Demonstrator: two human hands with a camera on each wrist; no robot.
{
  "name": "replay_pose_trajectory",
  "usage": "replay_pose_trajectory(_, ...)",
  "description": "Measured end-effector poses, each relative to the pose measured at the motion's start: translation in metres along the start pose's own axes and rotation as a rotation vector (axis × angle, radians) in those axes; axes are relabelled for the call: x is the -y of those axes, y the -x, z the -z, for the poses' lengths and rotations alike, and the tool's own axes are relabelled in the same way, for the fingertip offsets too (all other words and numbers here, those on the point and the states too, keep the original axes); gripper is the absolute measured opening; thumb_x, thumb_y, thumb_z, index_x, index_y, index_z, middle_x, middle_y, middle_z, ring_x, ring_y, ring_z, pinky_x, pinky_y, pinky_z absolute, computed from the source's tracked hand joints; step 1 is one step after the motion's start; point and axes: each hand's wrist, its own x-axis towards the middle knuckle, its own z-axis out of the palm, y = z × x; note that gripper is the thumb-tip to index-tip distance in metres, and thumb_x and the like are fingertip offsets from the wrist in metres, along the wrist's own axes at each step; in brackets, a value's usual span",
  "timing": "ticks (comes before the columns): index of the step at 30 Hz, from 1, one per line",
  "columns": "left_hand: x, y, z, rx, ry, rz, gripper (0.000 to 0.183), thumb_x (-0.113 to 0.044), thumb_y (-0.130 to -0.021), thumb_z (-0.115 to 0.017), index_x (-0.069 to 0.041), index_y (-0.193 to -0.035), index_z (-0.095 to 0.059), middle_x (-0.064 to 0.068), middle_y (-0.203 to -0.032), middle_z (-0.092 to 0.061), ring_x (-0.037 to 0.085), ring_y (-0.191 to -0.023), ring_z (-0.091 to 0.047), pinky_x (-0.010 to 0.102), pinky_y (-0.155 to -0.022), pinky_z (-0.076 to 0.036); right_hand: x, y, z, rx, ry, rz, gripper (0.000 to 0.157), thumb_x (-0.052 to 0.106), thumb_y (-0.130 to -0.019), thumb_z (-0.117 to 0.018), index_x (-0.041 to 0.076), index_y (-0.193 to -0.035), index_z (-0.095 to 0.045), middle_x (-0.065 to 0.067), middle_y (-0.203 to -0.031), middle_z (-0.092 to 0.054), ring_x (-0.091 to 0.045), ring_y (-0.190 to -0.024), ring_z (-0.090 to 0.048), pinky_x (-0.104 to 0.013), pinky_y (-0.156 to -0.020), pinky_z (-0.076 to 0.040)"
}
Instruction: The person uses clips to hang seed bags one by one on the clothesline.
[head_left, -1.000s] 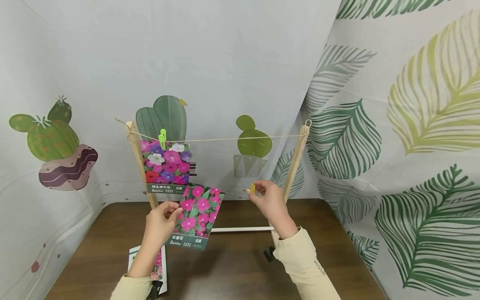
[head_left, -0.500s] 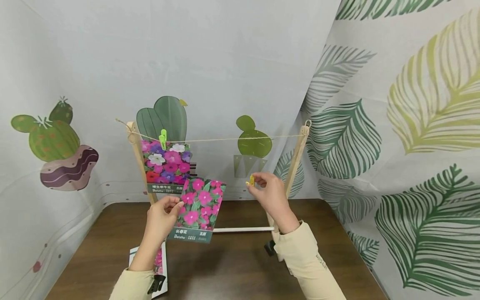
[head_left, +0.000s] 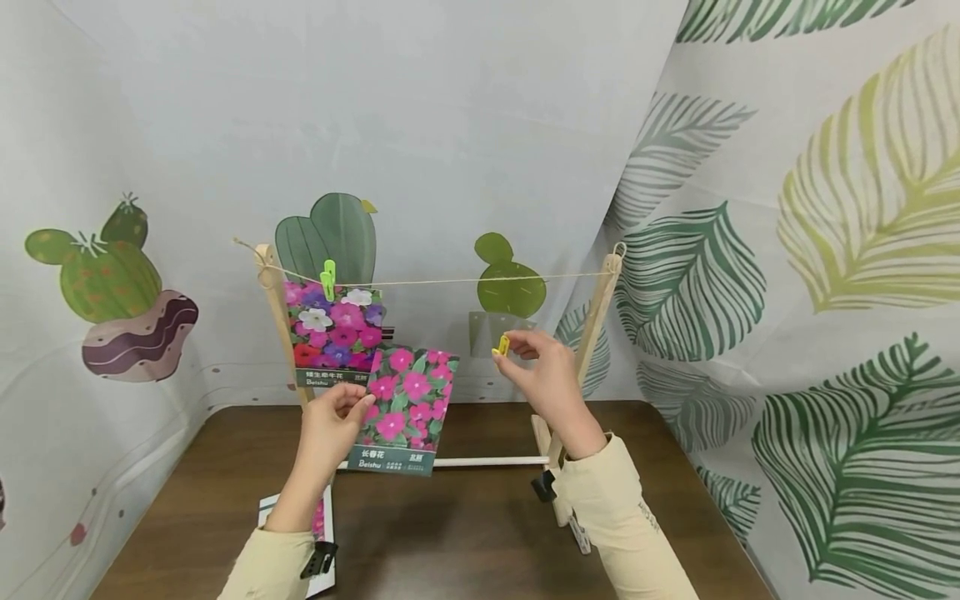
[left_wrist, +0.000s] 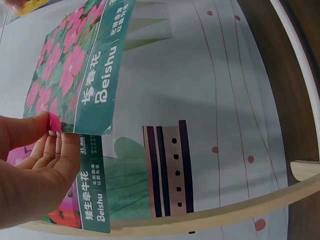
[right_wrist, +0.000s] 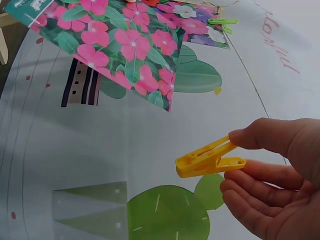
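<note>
My left hand (head_left: 330, 425) pinches the left edge of a seed packet (head_left: 408, 408) printed with pink flowers, holding it upright below the string (head_left: 450, 279). A second packet (head_left: 333, 333) with mixed flowers hangs from the string at the left, under a green clothespin (head_left: 328, 280). My right hand (head_left: 547, 375) pinches a yellow clothespin (right_wrist: 207, 157) by its handle ends, right of the held packet and lower than the string. In the right wrist view, thumb and fingers sit on the two handles, and the clothespin's nose points toward the packet side.
Two wooden posts (head_left: 596, 321) carry the string, with a white crossbar (head_left: 487, 461) low between them. Behind my left forearm, another flower-printed packet or card (head_left: 322, 521) lies on the brown table (head_left: 450, 533). A cactus-print cloth (head_left: 480, 125) hangs behind.
My left hand has raised the pink-flowered packet and shifted it slightly right, turning it more upright. My right hand has lifted a little with the yellow clothespin.
</note>
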Motion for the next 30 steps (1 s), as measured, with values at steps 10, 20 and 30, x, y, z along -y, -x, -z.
replay_pose_trajectory(10, -0.011, -0.008, -0.003, 0.012, 0.052, 0.036, 0.014, -0.013, -0.092, -0.066, 0.0, -0.095, -0.066, 0.013, -0.085, -0.069, 0.017, -0.072, -0.058, 0.021, -0.06, -0.046, 0.006, -0.008, 0.005, -0.014, -0.012, 0.044, 0.026, 0.012, -0.081, -0.077, 0.0, -0.104, -0.071, -0.013, -0.091, -0.068, -0.023, -0.081, -0.065, -0.035, -0.077, -0.053)
replay_pose_trajectory(20, -0.019, -0.015, -0.004, 0.007, 0.111, 0.06, 0.017, -0.015, -0.092, -0.066, 0.001, -0.099, -0.066, 0.015, -0.089, -0.069, 0.015, -0.077, -0.059, 0.019, -0.065, -0.046, 0.012, -0.013, 0.009, -0.031, -0.02, 0.091, 0.027, 0.013, -0.081, -0.078, 0.001, -0.104, -0.07, -0.009, -0.091, -0.067, -0.021, -0.082, -0.066, -0.035, -0.076, -0.054)
replay_pose_trajectory(30, -0.025, -0.023, -0.005, 0.015, 0.151, 0.058, 0.021, -0.019, -0.093, -0.065, 0.001, -0.102, -0.066, 0.015, -0.093, -0.07, 0.013, -0.078, -0.061, 0.019, -0.066, -0.047, 0.018, -0.024, 0.015, -0.077, -0.062, 0.172, 0.027, 0.01, -0.08, -0.078, 0.0, -0.104, -0.07, -0.01, -0.09, -0.067, -0.021, -0.081, -0.065, -0.034, -0.076, -0.054)
